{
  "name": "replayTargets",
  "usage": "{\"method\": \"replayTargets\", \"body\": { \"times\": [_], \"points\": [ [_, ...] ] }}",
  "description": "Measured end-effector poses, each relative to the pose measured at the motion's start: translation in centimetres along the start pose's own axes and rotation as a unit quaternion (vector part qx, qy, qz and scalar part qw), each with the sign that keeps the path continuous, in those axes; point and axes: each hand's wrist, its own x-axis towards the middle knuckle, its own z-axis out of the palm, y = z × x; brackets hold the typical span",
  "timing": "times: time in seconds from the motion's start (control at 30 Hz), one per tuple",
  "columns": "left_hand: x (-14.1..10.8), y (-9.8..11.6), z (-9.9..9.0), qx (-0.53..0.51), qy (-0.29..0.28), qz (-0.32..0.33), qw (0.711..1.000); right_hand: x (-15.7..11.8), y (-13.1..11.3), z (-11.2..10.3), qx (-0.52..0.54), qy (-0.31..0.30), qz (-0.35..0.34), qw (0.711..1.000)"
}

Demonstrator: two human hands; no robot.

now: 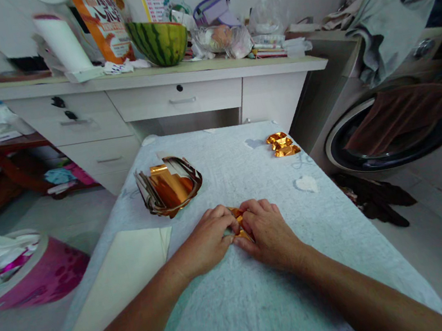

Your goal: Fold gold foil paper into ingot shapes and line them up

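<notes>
Between my two hands, low on the cloth-covered table (247,166), is a piece of shiny gold foil (240,222). My left hand (215,234) pinches its left side, and my right hand (267,231) has its fingers curled over the right side. Much of the foil is hidden under the fingers. Beyond my left hand sits a stack of gold foil sheets (171,188) in a dark, curved-edged holder. Several folded gold foil pieces (282,144) lie close together at the far right of the table. A pale paper sheet (135,260) rests left of my left forearm.
Behind the table stands a white desk (179,101) bearing a watermelon half (160,42), an orange snack bag (104,23) and plastic bags. A washing machine (352,131) with clothes draped on it is at right. A pink bin (55,269) stands on the left floor.
</notes>
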Motion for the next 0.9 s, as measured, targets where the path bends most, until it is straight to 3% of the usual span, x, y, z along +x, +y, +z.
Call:
{"method": "replayTargets", "body": {
  "times": [0.9],
  "points": [
    [-0.1,-0.3,-0.3,-0.006,-0.010,0.015,1.000,-0.8,0.8,-0.9,0.056,-0.047,-0.032,0.997]
  ]
}}
